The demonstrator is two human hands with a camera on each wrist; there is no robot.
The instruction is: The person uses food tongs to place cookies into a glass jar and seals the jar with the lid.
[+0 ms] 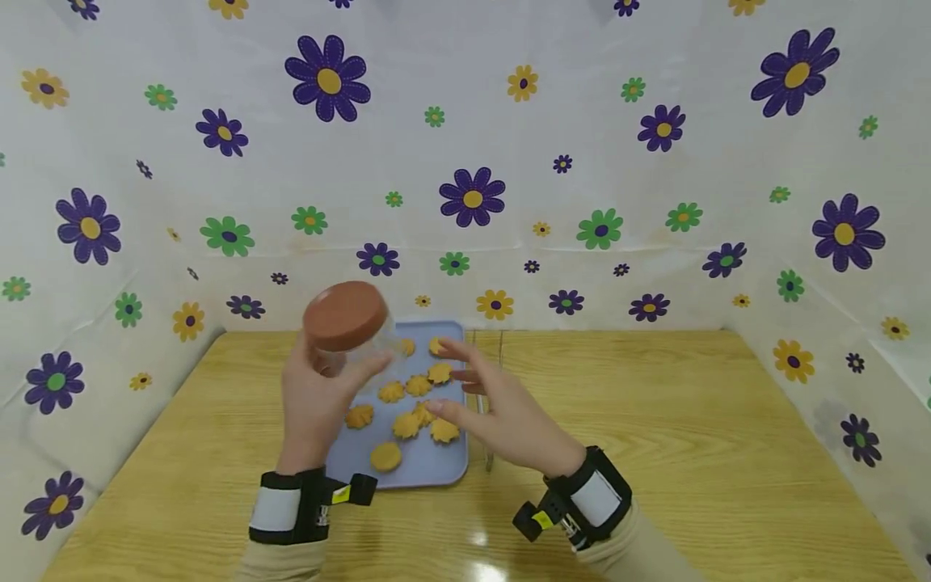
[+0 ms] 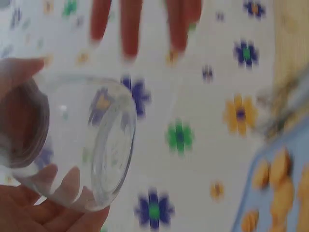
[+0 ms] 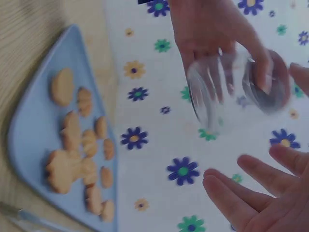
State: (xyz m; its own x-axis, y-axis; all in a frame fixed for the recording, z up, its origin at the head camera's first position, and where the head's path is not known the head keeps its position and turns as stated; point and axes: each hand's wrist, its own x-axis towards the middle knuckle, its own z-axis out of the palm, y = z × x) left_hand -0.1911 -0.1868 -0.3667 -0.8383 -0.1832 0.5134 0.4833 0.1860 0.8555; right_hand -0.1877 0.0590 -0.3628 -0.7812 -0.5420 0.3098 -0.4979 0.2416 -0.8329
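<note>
A clear jar (image 2: 72, 121) with a brown lid (image 1: 347, 314) is held up in my left hand (image 1: 314, 404), fingers and thumb wrapped round its side. In the right wrist view the jar looks empty, tilted with its lid still on. My right hand (image 1: 502, 408) is raised just right of the jar, fingers spread and apart from it, holding nothing. Below both hands lies a light blue tray (image 1: 436, 473). On it are several golden cookies (image 3: 63, 171), mostly flower-shaped, and a plain round cookie (image 1: 385, 457). The left hand hides the tray's left part in the head view.
Slim metal tongs (image 1: 489, 462) lie along the tray's right side, partly behind my right hand. The wooden table (image 1: 655, 420) extends to both sides. A white cloth with printed flowers (image 1: 407, 178) stands as a wall at the back, left and right.
</note>
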